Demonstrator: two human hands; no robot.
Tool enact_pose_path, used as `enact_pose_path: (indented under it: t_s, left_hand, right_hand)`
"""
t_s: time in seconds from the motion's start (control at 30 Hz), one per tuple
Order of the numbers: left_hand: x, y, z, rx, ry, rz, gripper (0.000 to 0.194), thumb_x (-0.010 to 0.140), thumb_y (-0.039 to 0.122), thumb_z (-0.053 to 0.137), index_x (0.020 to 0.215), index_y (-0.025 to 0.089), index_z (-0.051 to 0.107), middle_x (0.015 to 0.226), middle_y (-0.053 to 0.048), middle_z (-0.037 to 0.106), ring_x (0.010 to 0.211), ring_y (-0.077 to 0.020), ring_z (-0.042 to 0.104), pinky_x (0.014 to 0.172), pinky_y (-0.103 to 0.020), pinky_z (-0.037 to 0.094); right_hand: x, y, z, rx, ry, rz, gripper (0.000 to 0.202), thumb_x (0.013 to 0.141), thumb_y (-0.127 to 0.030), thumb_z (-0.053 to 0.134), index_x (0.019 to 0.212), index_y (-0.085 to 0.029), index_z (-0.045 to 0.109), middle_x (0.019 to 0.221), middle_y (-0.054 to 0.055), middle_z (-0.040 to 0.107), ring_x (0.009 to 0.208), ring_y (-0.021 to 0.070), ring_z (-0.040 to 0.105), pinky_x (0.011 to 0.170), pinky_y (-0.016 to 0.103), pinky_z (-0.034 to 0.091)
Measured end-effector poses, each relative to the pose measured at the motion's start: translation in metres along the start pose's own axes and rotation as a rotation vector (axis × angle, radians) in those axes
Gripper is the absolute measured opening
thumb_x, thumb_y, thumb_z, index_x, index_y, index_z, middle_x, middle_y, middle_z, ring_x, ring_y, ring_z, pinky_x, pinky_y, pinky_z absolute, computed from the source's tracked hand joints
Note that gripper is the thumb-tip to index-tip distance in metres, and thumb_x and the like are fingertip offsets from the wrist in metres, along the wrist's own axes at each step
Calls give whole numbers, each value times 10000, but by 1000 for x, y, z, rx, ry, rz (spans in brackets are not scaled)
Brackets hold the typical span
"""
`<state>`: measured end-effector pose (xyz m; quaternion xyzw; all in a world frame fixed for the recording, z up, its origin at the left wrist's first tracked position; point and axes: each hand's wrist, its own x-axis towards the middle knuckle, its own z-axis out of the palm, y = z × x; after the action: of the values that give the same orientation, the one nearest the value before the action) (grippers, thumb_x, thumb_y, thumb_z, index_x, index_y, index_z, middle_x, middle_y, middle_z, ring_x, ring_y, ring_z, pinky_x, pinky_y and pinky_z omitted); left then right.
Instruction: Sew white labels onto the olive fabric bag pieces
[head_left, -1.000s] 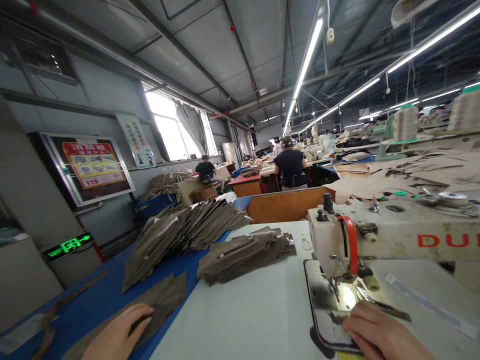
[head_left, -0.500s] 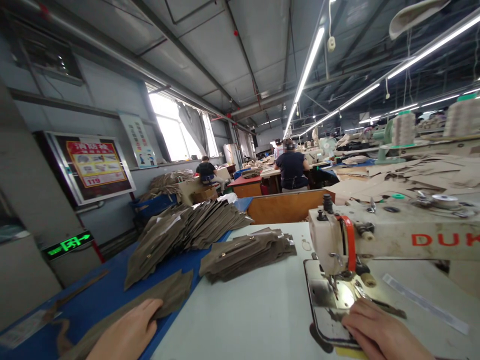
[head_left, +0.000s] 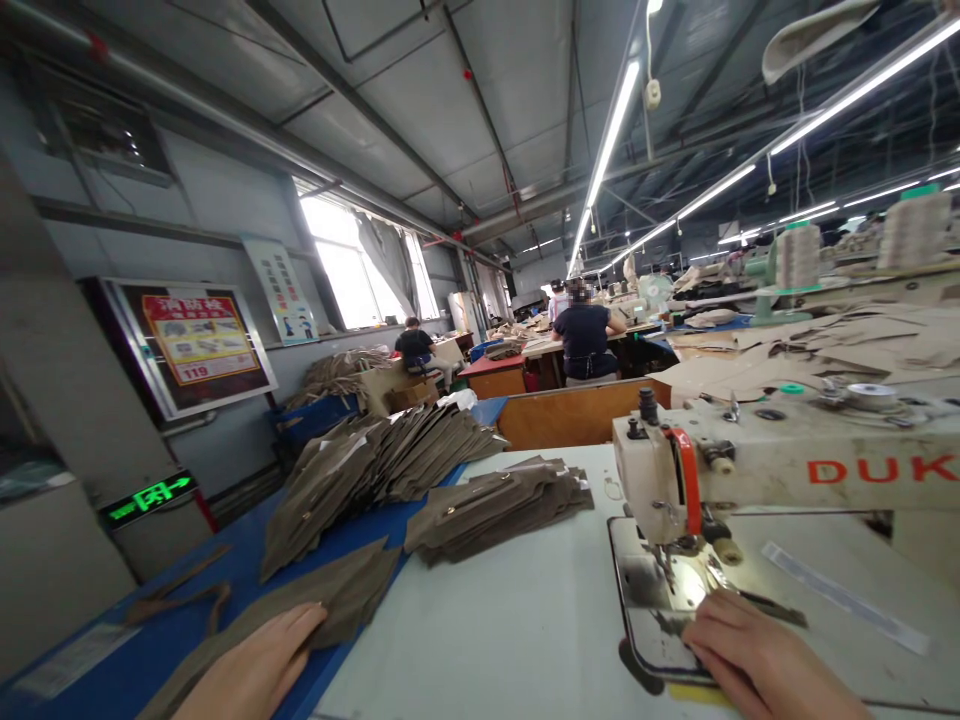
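My left hand (head_left: 259, 660) lies on a long olive-brown fabric piece (head_left: 349, 590), its fingers stretched along the cloth and the thumb below. That piece rests on the blue table (head_left: 300, 690) at the lower left. At the sewing machine (head_left: 652, 480), my right hand (head_left: 757, 650) is closed, fingertips pinched by the lit needle plate (head_left: 637, 590). A small dark scrap of fabric (head_left: 667, 622) shows at those fingertips; the rest of it is hidden. Behind the right hand lies a slim dark item (head_left: 780, 608), its kind unclear.
A stack of olive fabric pieces (head_left: 499, 510) lies across the pale tabletop (head_left: 480, 630), with a larger pile (head_left: 330, 485) behind it on blue. A translucent strip (head_left: 844, 597) lies right of the needle. Thread cones (head_left: 799, 255) stand behind the machine. Two people (head_left: 589, 335) sit farther off.
The view has shifted slightly. The thin brown strip on the blue table has moved to the right. My left hand stays on the fabric piece, and my right hand keeps its place by the needle.
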<state>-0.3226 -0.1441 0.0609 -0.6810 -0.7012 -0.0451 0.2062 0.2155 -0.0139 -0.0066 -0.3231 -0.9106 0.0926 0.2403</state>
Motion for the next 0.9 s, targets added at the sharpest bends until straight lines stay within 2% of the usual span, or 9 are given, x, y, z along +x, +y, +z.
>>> enact_pose_path:
  t_s: [0.13, 0.27, 0.37, 0.47, 0.57, 0.7, 0.83, 0.9]
  left_hand:
    - [15, 20, -19, -26, -16, -137, 428, 806, 407, 386, 1000, 218, 717, 1023, -62, 750, 946, -262, 709, 878, -349, 557]
    - [19, 32, -22, -25, -13, -232, 514, 823, 298, 303, 1195, 140, 622, 1123, -92, 716, 979, -238, 699, 901, -335, 540]
    - [14, 30, -15, -26, -13, -150, 517, 788, 210, 319, 1205, 148, 618, 1155, -72, 704, 998, -219, 692, 947, -307, 509]
    - [11, 21, -5, 19, 25, -47, 482, 780, 258, 351, 1118, 144, 674, 1143, -92, 707, 1002, -259, 690, 979, -352, 494]
    - [11, 13, 0, 58, 109, -34, 473, 816, 322, 350, 1091, 128, 683, 1133, -125, 707, 1017, -300, 679, 997, -424, 482]
    - [14, 17, -8, 90, 128, -3, 479, 821, 269, 336, 1124, 109, 670, 1142, -140, 700, 1021, -303, 676, 998, -433, 481]
    - [18, 33, -21, 111, 67, 50, 513, 778, 123, 304, 1129, 120, 678, 1170, -131, 690, 1039, -277, 670, 996, -398, 488]
    - [19, 41, -25, 107, 77, 39, 529, 765, 88, 294, 1118, 128, 685, 1164, -120, 695, 1028, -260, 675, 982, -371, 500]
  right_hand:
    - [1, 1, 0, -13, 10, -15, 269, 949, -173, 389, 838, -210, 631, 843, 56, 629, 822, 209, 597, 747, 317, 470]
    - [1, 0, -1, -12, 35, -15, 267, 946, -168, 393, 818, -209, 624, 834, 55, 627, 814, 202, 592, 740, 305, 465]
    - [1, -1, -3, -4, 35, -15, 249, 943, -173, 409, 822, -214, 622, 823, 49, 625, 804, 197, 590, 742, 303, 463]
    - [1, -2, -4, 7, 33, -11, 244, 944, -175, 412, 828, -216, 623, 833, 48, 624, 816, 198, 591, 747, 308, 465]
    - [1, -2, -4, 13, 47, -11, 242, 941, -170, 418, 814, -216, 620, 834, 45, 626, 815, 195, 592, 733, 300, 466]
    - [0, -2, -3, -20, 28, -13, 241, 938, -171, 420, 805, -215, 616, 829, 44, 627, 811, 195, 596, 725, 298, 466]
    - [1, -3, -3, -28, 24, -9, 242, 942, -175, 420, 799, -210, 612, 829, 44, 623, 817, 193, 595, 723, 295, 463]
    - [1, -3, -3, -18, 28, -6, 235, 944, -178, 429, 799, -212, 611, 828, 40, 620, 814, 189, 593, 719, 289, 461]
